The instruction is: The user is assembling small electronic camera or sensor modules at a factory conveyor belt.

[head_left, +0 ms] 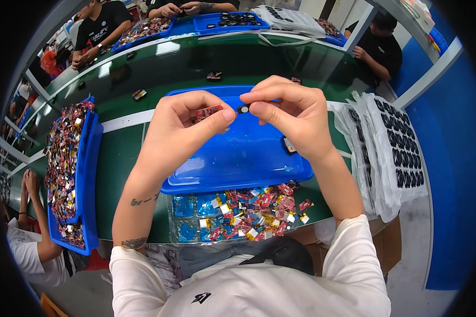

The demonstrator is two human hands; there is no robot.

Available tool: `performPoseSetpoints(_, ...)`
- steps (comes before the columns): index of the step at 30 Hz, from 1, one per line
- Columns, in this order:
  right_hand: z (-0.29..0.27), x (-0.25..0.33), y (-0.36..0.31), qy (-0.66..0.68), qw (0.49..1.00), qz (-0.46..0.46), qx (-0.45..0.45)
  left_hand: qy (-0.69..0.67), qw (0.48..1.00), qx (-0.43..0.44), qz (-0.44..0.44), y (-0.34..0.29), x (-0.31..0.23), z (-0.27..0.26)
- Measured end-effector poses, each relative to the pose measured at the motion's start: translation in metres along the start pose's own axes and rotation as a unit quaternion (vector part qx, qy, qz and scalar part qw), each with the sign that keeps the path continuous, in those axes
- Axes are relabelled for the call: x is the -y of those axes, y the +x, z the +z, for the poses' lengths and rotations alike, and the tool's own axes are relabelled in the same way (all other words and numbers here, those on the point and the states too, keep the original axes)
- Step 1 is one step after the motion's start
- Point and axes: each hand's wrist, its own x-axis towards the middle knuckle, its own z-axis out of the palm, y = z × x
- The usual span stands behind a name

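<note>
My left hand (pixel 188 121) pinches a small red circuit board (pixel 208 112) between thumb and fingers. Just to its right, my right hand (pixel 291 108) grips a small black part with a pale round face (pixel 243 109) at its fingertips. The two pieces are close together; whether they touch or are joined by a wire, I cannot tell. Both hands are over an upturned or shallow blue plastic tray (pixel 238 164). On its right side, under my right wrist, lies a black piece with a pale centre (pixel 289 145).
Nearest me, a clear compartment tray (pixel 177 224) carries a heap of red boards and silver-yellow cells. At left stands a blue bin (pixel 92 158) full of similar boards. Stacked white sheets with black parts (pixel 402 142) lie right. Beyond runs a green belt (pixel 185 68) with scattered boards; other people work around it.
</note>
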Motion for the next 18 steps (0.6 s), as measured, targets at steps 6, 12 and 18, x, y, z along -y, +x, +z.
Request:
performPoseSetpoints(6,0.0,-0.004,-0.002,0.097,0.994,0.045,0.015,-0.003,1.0,0.003,-0.014,0.0,-0.002,0.002)
performPoseSetpoints(12,0.005,-0.004,-0.002,0.09,0.994,0.063,-0.019,-0.017,0.999,0.031,-0.008,0.002,0.002,0.001)
performPoseSetpoints(18,-0.023,-0.017,0.006,-0.255,0.954,0.113,0.111,-0.013,1.0,-0.006,0.021,-0.002,-0.007,-0.004)
